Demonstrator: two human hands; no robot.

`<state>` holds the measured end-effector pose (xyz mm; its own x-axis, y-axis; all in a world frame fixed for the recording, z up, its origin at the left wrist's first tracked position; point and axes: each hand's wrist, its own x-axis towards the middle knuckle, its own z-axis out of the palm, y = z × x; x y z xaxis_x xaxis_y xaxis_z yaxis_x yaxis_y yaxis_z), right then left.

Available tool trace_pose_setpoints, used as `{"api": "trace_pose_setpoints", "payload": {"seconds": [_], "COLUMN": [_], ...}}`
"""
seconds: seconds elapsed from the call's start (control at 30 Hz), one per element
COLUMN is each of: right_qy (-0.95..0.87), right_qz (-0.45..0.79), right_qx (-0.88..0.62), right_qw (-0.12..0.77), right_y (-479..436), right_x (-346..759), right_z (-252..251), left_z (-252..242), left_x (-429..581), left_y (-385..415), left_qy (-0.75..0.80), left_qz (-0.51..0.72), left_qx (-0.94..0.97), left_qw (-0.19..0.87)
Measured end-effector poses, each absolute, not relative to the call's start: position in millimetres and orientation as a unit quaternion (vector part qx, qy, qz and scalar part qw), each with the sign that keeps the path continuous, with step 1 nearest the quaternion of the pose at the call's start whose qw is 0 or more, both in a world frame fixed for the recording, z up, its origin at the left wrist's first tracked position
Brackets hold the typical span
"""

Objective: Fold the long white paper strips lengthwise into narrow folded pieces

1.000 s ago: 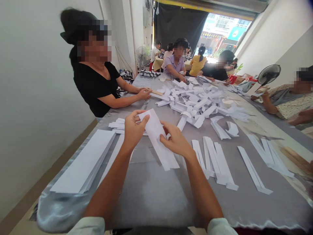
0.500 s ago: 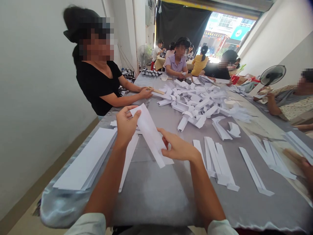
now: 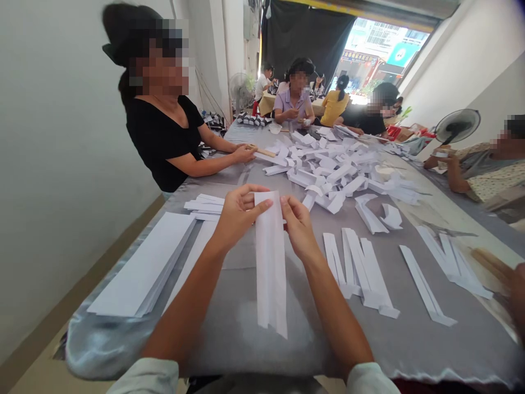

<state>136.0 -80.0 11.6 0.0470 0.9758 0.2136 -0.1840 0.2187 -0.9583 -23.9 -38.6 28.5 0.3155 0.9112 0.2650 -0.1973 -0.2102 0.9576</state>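
A long white paper strip point(image 3: 270, 262) with lengthwise creases hangs upright between my hands, its lower end toward me over the grey cloth. My left hand point(image 3: 241, 213) pinches its top left corner, thumb across the front. On the opposite edge, near the top, my right hand point(image 3: 296, 219) is closed on the paper between thumb and fingers. Left of my left forearm lies a stack of flat white paper sheets point(image 3: 141, 262), and behind it a smaller pile of strips point(image 3: 205, 203). Several folded paper strips point(image 3: 365, 268) rest to the right of my right hand.
A large heap of folded white papers point(image 3: 328, 169) covers the table's middle. At the far left a co-worker in black point(image 3: 164, 137) holds a wooden stick point(image 3: 262, 151). Scissors point(image 3: 447, 229) lie at the right. Grey cloth point(image 3: 229, 328) covers the table.
The paper strip has swung from a slant to nearly upright. My right hand has moved up from its lower part to the top right edge; my left hand has shifted right with it.
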Motion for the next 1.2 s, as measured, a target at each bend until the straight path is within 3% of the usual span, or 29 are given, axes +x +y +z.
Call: {"api": "trace_pose_setpoints", "payload": {"seconds": [0.2, 0.8, 1.2], "right_qy": [-0.519, -0.545, -0.569], "right_qz": [0.425, 0.341, 0.316], "right_qx": [-0.406, -0.429, -0.443], "right_qw": [0.621, 0.634, 0.616], "right_y": [-75.2, -67.3, -72.2], "right_x": [133.6, 130.8, 132.9], "right_z": [7.0, -3.5, 2.2], "left_z": [24.1, 24.8, 24.0], "left_x": [-18.0, -11.1, -15.2], "left_y": [-39.5, -45.2, -42.5], "left_qy": [0.334, 0.373, 0.368], "left_qz": [0.540, 0.518, 0.521], "left_qx": [0.610, 0.594, 0.632], "left_qw": [0.474, 0.488, 0.440]}}
